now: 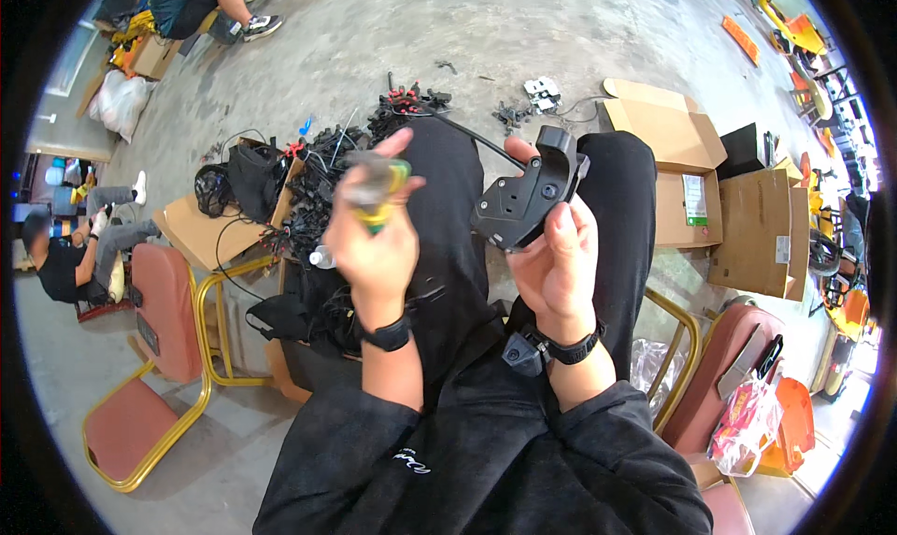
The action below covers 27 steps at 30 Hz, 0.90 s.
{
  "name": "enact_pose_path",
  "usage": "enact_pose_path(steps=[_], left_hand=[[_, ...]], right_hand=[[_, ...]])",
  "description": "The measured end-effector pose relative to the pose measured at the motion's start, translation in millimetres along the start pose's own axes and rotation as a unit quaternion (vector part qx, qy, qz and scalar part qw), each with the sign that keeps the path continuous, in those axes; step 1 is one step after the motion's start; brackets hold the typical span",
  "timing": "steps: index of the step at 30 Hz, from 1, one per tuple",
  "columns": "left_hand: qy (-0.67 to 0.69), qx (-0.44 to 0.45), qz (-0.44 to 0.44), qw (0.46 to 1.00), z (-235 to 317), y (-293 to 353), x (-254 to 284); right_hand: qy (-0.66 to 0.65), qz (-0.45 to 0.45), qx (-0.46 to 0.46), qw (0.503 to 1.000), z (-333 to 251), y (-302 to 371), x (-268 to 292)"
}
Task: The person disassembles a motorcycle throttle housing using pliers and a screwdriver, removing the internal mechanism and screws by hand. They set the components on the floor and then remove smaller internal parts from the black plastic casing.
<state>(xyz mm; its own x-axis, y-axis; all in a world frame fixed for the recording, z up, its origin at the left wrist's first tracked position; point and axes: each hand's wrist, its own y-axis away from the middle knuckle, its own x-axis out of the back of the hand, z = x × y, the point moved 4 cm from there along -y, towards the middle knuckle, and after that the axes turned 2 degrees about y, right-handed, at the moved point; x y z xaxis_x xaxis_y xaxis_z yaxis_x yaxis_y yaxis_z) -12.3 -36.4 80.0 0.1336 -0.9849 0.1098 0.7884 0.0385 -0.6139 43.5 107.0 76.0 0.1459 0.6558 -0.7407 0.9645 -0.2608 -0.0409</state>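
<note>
Left hand [378, 255]: closed around a blurred yellow-green tool [377, 199].
Right hand [559, 278]: gripping the black device, thumb on its right side.
Black device [519, 199]: above the lap, right of the tool and apart from it.
Heap of black parts [322, 180]: left.
Cardboard box [668, 135]: open, far right.

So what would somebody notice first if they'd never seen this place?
Probably the chunky black device in the right hand, held up near the middle. Next, the blurred yellow-and-green thing in the left hand, just left of it. Then the tangled heap of dark parts left of the person's legs.
</note>
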Motion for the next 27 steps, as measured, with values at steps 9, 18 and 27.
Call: enact_pose_path(steps=[9, 18, 27], left_hand=[[-0.019, 0.280, -0.006, 0.960, -73, 30, 86], [-0.132, 0.576, -0.210, 0.779, -189, 189, 132], [-0.183, 0.607, -0.431, 0.642, -247, 329, 157]], right_hand=[[-0.104, -0.076, -0.058, 0.990, 0, 5, 9], [-0.049, -0.030, -0.043, 0.997, -3, -6, 23], [-0.043, 0.020, -0.016, 0.999, 3, -17, 43]])
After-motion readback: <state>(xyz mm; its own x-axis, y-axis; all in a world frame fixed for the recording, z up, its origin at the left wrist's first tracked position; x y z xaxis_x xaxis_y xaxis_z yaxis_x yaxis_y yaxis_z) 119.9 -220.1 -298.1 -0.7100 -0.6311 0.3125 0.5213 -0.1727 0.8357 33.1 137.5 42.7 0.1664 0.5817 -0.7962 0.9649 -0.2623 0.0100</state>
